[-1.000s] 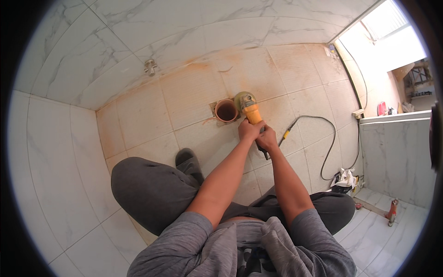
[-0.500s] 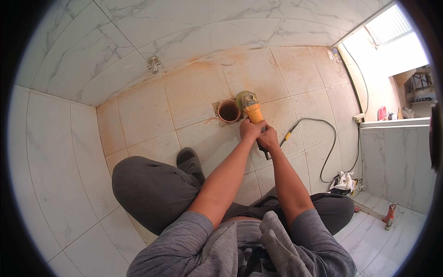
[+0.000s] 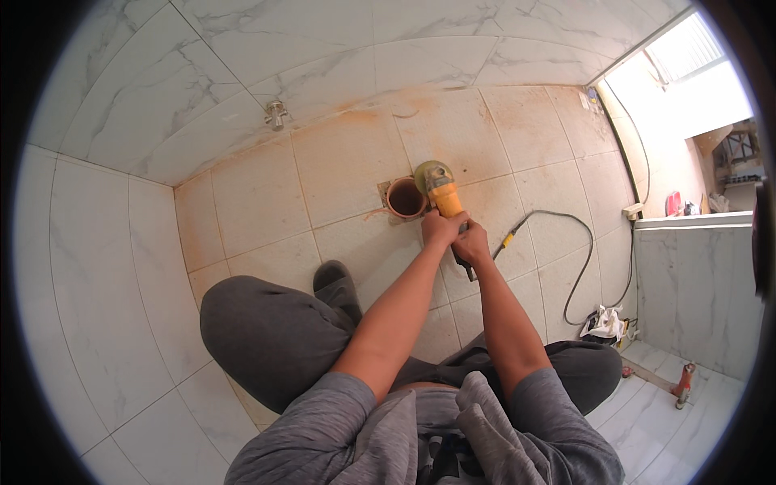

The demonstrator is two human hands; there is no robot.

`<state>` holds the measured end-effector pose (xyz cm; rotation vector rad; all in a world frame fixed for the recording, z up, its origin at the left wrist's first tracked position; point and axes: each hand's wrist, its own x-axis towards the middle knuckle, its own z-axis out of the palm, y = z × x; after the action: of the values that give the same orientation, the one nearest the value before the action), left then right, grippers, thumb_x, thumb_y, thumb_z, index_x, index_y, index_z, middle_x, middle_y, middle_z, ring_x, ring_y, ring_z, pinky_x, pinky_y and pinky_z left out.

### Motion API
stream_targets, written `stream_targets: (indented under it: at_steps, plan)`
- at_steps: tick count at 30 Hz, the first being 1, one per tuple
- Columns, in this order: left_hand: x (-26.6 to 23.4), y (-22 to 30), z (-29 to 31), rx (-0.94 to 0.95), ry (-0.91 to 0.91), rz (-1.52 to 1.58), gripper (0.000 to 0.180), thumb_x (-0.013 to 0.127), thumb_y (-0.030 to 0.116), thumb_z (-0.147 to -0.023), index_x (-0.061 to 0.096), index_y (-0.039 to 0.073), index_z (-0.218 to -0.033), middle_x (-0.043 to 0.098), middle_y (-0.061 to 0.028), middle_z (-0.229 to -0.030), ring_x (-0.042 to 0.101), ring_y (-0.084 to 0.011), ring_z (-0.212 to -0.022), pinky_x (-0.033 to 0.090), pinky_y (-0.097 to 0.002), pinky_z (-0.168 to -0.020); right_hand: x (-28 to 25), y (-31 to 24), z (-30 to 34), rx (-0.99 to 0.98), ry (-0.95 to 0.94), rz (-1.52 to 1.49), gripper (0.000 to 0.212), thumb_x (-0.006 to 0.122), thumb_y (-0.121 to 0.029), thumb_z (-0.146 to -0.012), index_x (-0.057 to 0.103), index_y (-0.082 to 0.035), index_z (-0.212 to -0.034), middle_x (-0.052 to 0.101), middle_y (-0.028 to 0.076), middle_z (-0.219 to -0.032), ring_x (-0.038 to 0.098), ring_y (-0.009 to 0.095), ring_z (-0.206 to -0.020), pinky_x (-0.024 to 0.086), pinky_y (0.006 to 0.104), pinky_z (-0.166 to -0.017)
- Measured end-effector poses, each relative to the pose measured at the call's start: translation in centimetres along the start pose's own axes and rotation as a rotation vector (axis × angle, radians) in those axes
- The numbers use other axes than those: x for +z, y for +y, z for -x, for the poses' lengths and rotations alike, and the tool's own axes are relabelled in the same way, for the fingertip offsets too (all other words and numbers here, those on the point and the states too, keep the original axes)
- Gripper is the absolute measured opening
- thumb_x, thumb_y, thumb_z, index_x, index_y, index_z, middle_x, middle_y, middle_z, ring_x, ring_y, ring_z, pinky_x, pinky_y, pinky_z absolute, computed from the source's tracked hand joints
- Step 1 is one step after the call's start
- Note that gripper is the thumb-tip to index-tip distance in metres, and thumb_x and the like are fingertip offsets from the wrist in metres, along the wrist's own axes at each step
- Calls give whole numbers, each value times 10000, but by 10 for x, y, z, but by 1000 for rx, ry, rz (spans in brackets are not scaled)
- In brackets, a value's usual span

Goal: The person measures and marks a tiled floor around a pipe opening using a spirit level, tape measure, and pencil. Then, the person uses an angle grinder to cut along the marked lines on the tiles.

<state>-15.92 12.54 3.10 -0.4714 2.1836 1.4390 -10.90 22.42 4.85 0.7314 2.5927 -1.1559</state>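
A yellow angle grinder [image 3: 444, 196] is gripped in both of my hands over the tiled floor. My left hand [image 3: 442, 227] wraps round its body just behind the gear head. Behind it, my right hand [image 3: 471, 241] is closed on the dark rear handle. The round disc [image 3: 422, 171] of the grinder sits at the right rim of an orange-brown pipe [image 3: 391, 208] set in a square cutout in the floor. Whether the disc touches the rim I cannot tell. The grinder's black cord [image 3: 558, 213] loops away to the right.
A metal valve [image 3: 276, 115] sticks out of the far marbled wall. White plastic bags [image 3: 605, 323] and a power adapter [image 3: 632, 212] lie at the right. A red-handled tool [image 3: 685, 384] rests on the tiles at lower right. My left foot in a dark slipper [image 3: 336, 289] stands near the pipe.
The whole view has shifted very slightly, with the scene a little lower and to the right. Both hands keep the same hold on the angle grinder beside the pipe.
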Motion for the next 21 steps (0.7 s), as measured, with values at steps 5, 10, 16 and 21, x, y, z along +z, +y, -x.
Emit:
stream_targets:
  at_steps: [5,10,16,21]
  plan:
    - [3,-2,-5,43,15,8,754,883,510,-676,719,-81,-1116,750,-248,-1062,741,-343,-1001,573,-416,-867,1,3,-2,-23,8,-52,520,786,-321,-737,704,52,-1089,728,257,-840,733,342,-773,545,419,-708]
    - [4,-6,-10,58,66,-19,727,888,471,-683,716,-74,-1133,752,-246,-1056,744,-335,-985,578,-412,-856,4,2,-6,-58,12,-25,512,779,-317,-744,701,53,-1089,722,250,-806,731,336,-746,542,420,-689]
    - [0,-8,-13,77,60,90,706,888,418,-692,696,-67,-1168,753,-238,-1066,747,-325,-979,582,-401,-844,3,-4,-9,-83,-26,-30,508,780,-330,-741,701,50,-1069,719,259,-798,732,348,-741,543,422,-680]
    - [-5,-6,-17,39,65,111,689,889,407,-696,698,-62,-1162,755,-231,-1069,749,-324,-982,580,-400,-851,6,-11,-13,-71,-32,7,530,786,-350,-733,699,48,-1073,723,265,-815,734,367,-759,548,433,-690]
